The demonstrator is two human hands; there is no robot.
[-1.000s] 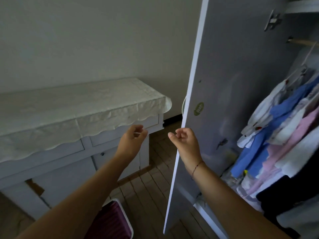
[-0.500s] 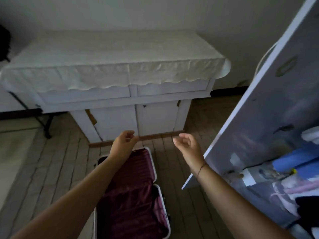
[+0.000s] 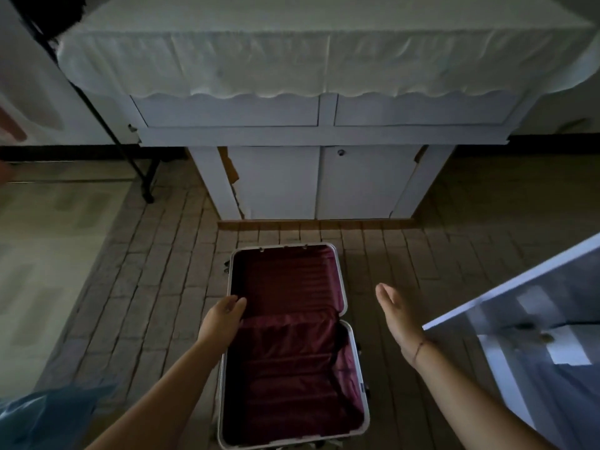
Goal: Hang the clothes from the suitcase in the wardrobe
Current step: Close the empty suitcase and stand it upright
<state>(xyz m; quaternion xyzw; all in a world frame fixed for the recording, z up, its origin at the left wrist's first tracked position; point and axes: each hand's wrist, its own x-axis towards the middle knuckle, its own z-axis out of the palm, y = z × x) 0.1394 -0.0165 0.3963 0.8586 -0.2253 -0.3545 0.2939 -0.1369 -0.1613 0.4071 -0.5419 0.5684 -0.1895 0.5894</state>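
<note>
While both hands are empty at the suitcase [image 3: 282, 247], the main risks are a missed garment and a knock on the door [image 3: 535, 319].
Left hand [image 3: 224, 319] is over the suitcase's left rim at the hinge line, fingers loose and near straight, gripping nothing. Right hand [image 3: 396, 316] is flat open, off the right side over the floor [image 3: 156, 287], holding nothing. The suitcase lies open flat in front of the cabinet [image 3: 276, 180]. Both halves show only maroon lining and no clothes I can see, but the light is poor, so a dark item lying flat could get overlooked. Only the wardrobe's door is in shot, so I can't tell what's hung inside. The door's edge is near the right forearm, and a swing that way could clip it. Leaning on the rim could tip that half.
</note>
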